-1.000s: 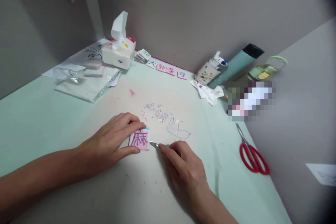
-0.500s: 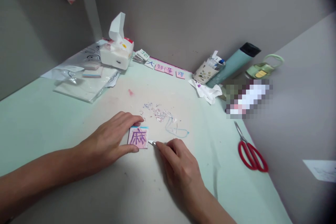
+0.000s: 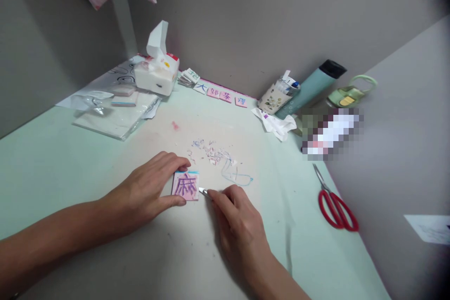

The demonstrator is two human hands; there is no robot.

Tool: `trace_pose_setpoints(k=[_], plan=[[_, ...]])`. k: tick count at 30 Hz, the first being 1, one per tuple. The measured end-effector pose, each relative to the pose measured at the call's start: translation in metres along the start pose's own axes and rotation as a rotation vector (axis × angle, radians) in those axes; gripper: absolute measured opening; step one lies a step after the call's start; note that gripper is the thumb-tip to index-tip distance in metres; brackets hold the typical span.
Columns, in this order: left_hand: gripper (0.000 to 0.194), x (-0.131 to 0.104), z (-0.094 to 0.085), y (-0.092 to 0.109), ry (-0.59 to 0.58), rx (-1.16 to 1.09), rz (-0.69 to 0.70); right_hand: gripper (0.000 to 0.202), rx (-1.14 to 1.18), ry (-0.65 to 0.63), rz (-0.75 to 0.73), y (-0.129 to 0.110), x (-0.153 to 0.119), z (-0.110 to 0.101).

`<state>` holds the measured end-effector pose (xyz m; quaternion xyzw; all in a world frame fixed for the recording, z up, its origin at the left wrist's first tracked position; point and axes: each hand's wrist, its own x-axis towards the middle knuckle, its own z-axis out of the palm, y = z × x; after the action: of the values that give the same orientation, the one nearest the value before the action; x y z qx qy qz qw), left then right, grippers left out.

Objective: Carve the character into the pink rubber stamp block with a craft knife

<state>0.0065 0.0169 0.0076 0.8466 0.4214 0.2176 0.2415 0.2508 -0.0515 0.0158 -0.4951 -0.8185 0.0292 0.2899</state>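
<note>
A small square rubber carving block (image 3: 186,186) lies flat on the table, pink-faced with a purple carved character and a blue line along its far edge. My left hand (image 3: 151,187) grips it from the left, fingers at the far edge and thumb at the near edge. In my right hand (image 3: 241,220) is a carving knife (image 3: 204,191), held like a pen. Its blade tip is at the block's right edge; whether it touches is hard to tell. Coloured shavings (image 3: 213,151) and a thin curled blue strip (image 3: 242,183) are scattered just beyond the block.
Red-handled scissors (image 3: 333,204) lie at the right edge. Behind stand a tissue pack (image 3: 156,79), several finished character blocks (image 3: 225,96), a pen cup (image 3: 276,96) and a teal bottle (image 3: 312,86). Plastic-wrapped sheets (image 3: 116,117) lie at the left, a crumpled tissue (image 3: 277,124) at the right.
Both hands stay almost still, with the block and the knife in nearly the same place. The view has shifted very slightly.
</note>
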Motion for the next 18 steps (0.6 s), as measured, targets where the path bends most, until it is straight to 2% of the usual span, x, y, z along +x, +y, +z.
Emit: trace_pose_setpoints(k=[10, 18], plan=[[0.042, 0.0021, -0.0027, 0.0011, -0.004, -0.021, -0.010, 0.033, 0.004, 0.009, 0.031, -0.0014, 0.0014, 0.0010], [0.041, 0.0026, -0.0047, 0.0008, -0.010, -0.020, 0.011, 0.036, 0.013, 0.012, 0.001, 0.0043, 0.0029, -0.0007]])
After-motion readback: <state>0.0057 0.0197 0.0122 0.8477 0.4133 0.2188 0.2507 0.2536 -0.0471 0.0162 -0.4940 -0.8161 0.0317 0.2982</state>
